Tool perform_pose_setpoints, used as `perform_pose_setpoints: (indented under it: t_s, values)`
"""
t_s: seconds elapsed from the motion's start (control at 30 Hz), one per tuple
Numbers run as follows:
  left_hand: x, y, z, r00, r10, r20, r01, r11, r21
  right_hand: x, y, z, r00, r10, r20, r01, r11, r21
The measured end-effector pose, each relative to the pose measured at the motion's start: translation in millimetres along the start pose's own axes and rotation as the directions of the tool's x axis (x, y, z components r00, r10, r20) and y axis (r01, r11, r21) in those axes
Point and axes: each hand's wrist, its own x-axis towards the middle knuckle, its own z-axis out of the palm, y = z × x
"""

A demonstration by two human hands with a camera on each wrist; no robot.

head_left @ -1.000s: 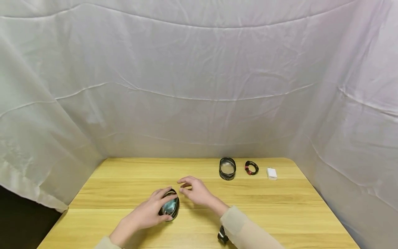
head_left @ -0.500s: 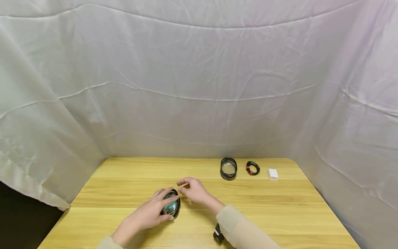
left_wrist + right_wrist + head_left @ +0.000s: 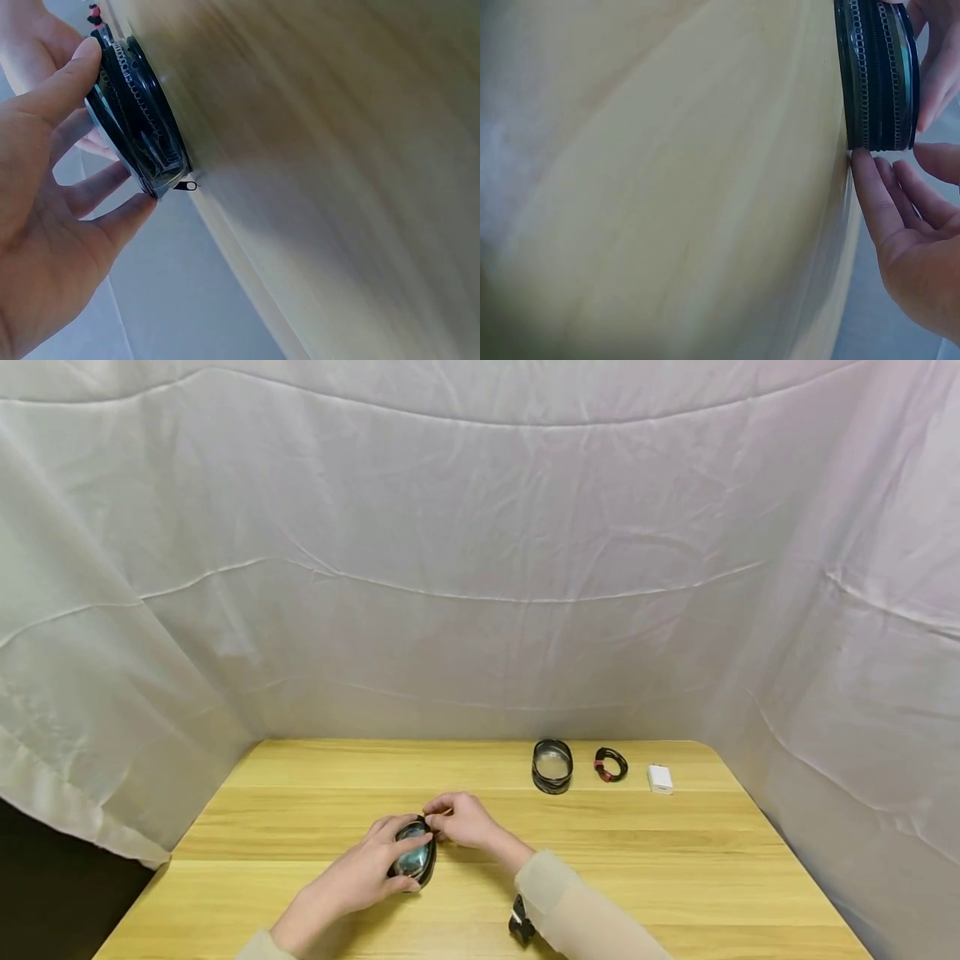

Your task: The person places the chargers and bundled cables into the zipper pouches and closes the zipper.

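Observation:
An oval zip case (image 3: 413, 852) with a clear top and black trim stands on the wooden table, left of the middle. My left hand (image 3: 360, 866) grips it from above, fingers and thumb spread around its sides. A toothed zipper runs round the case's side, and a small zipper pull (image 3: 186, 186) sticks out at one end in the left wrist view. My right hand (image 3: 467, 822) is at the case's far end. In the right wrist view its index fingertip touches the case's lower edge, and the thumb stays apart from the other fingers.
At the back of the wooden table (image 3: 337, 764) stand a second oval case (image 3: 552, 767), a coiled black cable (image 3: 611, 765) with a red tie, and a white charger plug (image 3: 661, 779). A small black object (image 3: 520, 920) lies beside my right sleeve. Grey curtains (image 3: 480, 652) surround the table.
My right hand has moved slightly left and down, from just off the case to its far end. The left hand keeps its hold on the case.

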Motion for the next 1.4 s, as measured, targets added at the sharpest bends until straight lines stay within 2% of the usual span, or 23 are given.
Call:
perform_pose_setpoints:
  t_s: [0.3,0.57,0.77,1.1,1.2,1.4]
  values:
    - [0.7,-0.7,0.0,1.0,-0.008,0.004,0.008,1.0,-0.005,3.7,4.1,-0.2,1.0,0.005,0.004,-0.005,1.0,-0.007]
    - [0.8,-1.3,2.7,0.999,0.03,-0.012,-0.03,1.0,-0.007,0.2,7.7,-3.4,1.0,0.016,0.001,-0.016,1.0,-0.012]
    - [1.1,-1.0,2.0,1.0,0.016,-0.026,-0.017,1.0,-0.023,-2.2,8.6,-6.3,1.0,0.014,-0.019,-0.014,1.0,-0.018]
    - [1.9,-3.3,3.1,0.997,0.05,-0.064,-0.048,0.998,0.032,-6.4,11.3,-14.7,1.0,-0.017,-0.026,0.016,0.999,-0.039]
    - [4.1,-4.0,2.6,0.997,0.057,-0.061,-0.054,0.998,0.044,-8.6,13.2,-18.2,0.999,-0.033,-0.023,0.032,0.999,-0.039]
    - [11.2,-3.3,2.2,0.999,0.02,-0.025,-0.02,1.0,0.01,-14.3,16.8,-25.9,0.999,-0.034,-0.025,0.032,0.997,-0.065]
